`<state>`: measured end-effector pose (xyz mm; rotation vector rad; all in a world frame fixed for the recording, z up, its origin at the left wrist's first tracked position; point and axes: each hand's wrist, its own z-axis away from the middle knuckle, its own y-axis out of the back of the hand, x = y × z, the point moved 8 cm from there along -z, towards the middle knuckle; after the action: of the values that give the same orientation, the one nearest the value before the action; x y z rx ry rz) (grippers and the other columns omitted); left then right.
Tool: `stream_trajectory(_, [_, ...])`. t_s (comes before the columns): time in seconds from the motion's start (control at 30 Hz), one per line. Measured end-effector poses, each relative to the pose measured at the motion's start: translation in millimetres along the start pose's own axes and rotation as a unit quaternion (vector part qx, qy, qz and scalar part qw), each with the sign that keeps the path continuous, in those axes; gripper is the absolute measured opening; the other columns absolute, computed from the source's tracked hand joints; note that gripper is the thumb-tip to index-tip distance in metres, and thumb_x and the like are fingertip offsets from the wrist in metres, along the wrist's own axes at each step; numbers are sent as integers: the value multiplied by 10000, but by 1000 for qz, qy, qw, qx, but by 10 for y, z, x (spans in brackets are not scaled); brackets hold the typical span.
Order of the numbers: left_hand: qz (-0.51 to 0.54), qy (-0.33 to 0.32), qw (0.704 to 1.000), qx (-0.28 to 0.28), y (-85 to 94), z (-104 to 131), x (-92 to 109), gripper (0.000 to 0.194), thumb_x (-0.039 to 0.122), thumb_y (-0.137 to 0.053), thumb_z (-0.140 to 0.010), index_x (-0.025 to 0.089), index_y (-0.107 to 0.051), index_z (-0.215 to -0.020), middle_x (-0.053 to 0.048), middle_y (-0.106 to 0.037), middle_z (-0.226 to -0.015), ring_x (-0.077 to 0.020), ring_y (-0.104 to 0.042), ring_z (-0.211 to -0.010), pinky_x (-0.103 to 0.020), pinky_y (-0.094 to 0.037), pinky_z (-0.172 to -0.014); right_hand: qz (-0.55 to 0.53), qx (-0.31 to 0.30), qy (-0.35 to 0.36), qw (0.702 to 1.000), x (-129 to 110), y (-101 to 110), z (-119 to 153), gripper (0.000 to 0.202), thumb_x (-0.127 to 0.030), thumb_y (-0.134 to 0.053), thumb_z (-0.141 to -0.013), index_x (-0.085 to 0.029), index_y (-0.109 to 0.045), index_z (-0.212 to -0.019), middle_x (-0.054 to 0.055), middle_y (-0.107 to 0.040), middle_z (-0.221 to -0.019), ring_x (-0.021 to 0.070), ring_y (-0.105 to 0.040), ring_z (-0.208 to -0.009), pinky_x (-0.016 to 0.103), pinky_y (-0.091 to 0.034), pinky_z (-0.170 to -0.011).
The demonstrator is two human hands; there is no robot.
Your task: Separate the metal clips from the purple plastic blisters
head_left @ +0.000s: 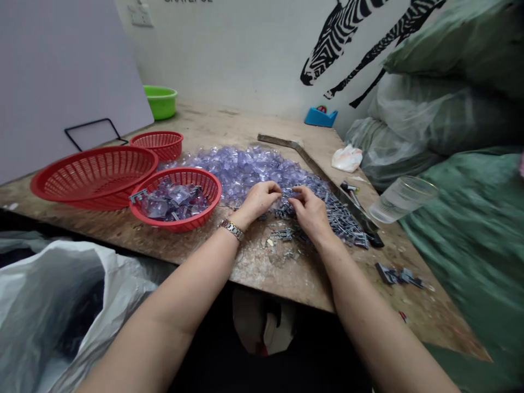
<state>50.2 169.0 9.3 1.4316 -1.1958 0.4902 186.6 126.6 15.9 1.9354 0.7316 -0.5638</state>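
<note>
My left hand [260, 201], with a metal watch on its wrist, has thumb and fingers drawn together in a pinch. Facing it, my right hand [310, 210] also pinches, its thumb and forefinger close together. Whatever either holds is too small to make out. Both are over the front of a heap of clear purplish plastic pieces [249, 164]. By the right hand lies a pile of small grey plastic parts [341, 218]. A few loose grey parts [282, 234] are on the table between my forearms.
Left stand a red basket holding finished-looking clear and grey pieces [176, 199], a large red basket [94, 174] and a smaller one [158, 143]. A bent metal strip [311, 161] borders the pile. A glass [401, 199] stands right, near green sacks [470, 218].
</note>
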Motion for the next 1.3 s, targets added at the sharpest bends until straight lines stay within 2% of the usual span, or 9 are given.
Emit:
stream_trajectory(0.2, [-91, -4, 992, -83, -66, 56, 85, 142, 168, -561, -779, 162, -700, -808, -20, -681, -791, -153, -597, -768, -252, -448, -733, -15, -40, 14, 999, 12, 16, 63, 107, -272, -556, -758, -215, -644, -739, 27, -690, -758, 198, -619, -742, 335, -466, -746])
stream_trajectory(0.37, [-170, -67, 978, -104, -65, 113, 238, 137, 247, -601, -798, 180, -715, -830, -41, -642, -838, -177, -587, -840, -271, -444, -784, -37, -45, 35, 998, -71, 42, 69, 114, -270, -551, -780, -216, -651, -780, 33, -696, -805, 196, -619, -771, 331, -467, -760])
stream_trajectory(0.5, [-156, -85, 982, -69, -28, 89, 270, 92, 196, -595, -802, 177, -682, -779, -34, -633, -823, -165, -572, -833, -277, -439, -804, -57, -17, 14, 998, -7, 51, 52, 161, -267, -558, -786, -211, -661, -897, 41, -711, -858, 200, -631, -788, 337, -480, -765])
stream_trajectory(0.6, [-102, -50, 993, -13, 62, 47, 205, 109, 179, -583, -797, 170, -637, -703, -16, -613, -712, -151, -561, -750, -269, -441, -747, -14, 4, 3, 1000, 62, 51, 36, 151, -262, -567, -796, -216, -669, -896, 52, -719, -888, 217, -637, -835, 356, -477, -801])
stream_trajectory(0.67, [-68, -16, 998, 9, 105, 33, 141, 126, 168, -567, -793, 168, -613, -675, -1, -585, -642, -138, -548, -683, -252, -433, -685, 44, -8, 3, 999, 81, 4, 29, 118, -258, -576, -805, -218, -676, -852, 63, -718, -892, 229, -635, -863, 362, -468, -815])
stream_trajectory(0.83, [-63, 34, 997, 14, 112, 44, 58, 132, 164, -556, -788, 163, -593, -661, 8, -551, -580, -136, -532, -624, -247, -413, -629, 150, -42, 5, 988, 48, -135, 21, 135, -302, -593, -836, -218, -678, -773, 86, -690, -851, 234, -617, -817, 353, -450, -770])
stream_trajectory(1.0, [-51, 43, 998, 20, 90, 54, 34, 139, 157, -552, -778, 169, -577, -643, 0, -558, -582, -148, -554, -649, -261, -438, -661, 188, -46, -10, 981, 45, -170, 7, 103, -238, -624, -787, -222, -661, -693, 79, -673, -819, 225, -601, -768, 339, -432, -714])
stream_trajectory(1.13, [11, 67, 997, 25, 83, 64, -2, 152, 161, -556, -771, 177, -537, -621, 21, -516, -532, -137, -549, -579, -255, -458, -619, 121, -51, -48, 990, 136, -117, 25, 93, -245, -609, -761, -215, -640, -679, 46, -668, -759, 208, -594, -742, 331, -420, -718])
stream_trajectory(1.3, [131, 123, 984, -4, -3, 94, -50, 160, 153, -549, -785, 163, -503, -632, 33, -500, -519, -102, -524, -476, -207, -425, -480, -54, -1, -101, 993, 179, 35, 61, 87, -278, -624, -673, -207, -583, -645, -21, -599, -622, 157, -535, -615, 294, -400, -644])
